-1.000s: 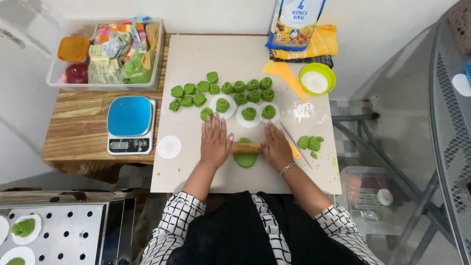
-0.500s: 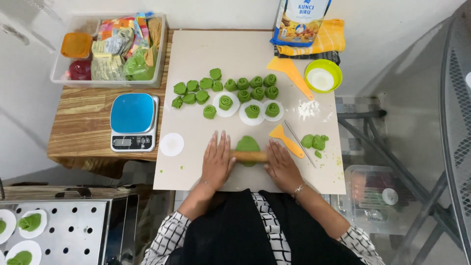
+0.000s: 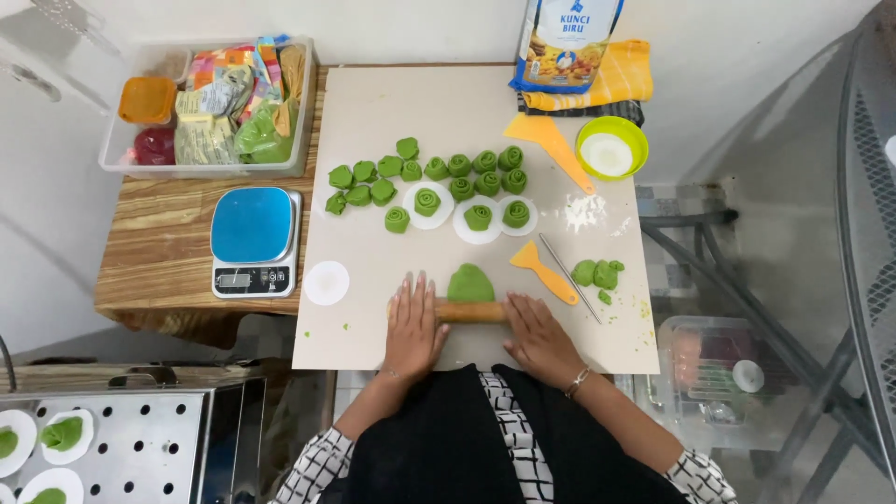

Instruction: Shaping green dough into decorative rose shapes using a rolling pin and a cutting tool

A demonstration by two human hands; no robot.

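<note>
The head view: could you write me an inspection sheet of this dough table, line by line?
Surface: a beige work board on a wooden table, dusted with white flour.
Job's things: a wooden rolling pin lies across a flat piece of green dough; rolled green dough spirals sit in rows, three on white paper rounds.
Clutter: a blue kitchen scale, two orange plastic scrapers, a green bowl, a clear tub of packets, a flour bag.
Grippers: left hand and right hand lie flat on the pin's ends.
Cables: nothing seen.
Surroundings: a perforated steel tray at lower left, a metal chair frame at right.
</note>
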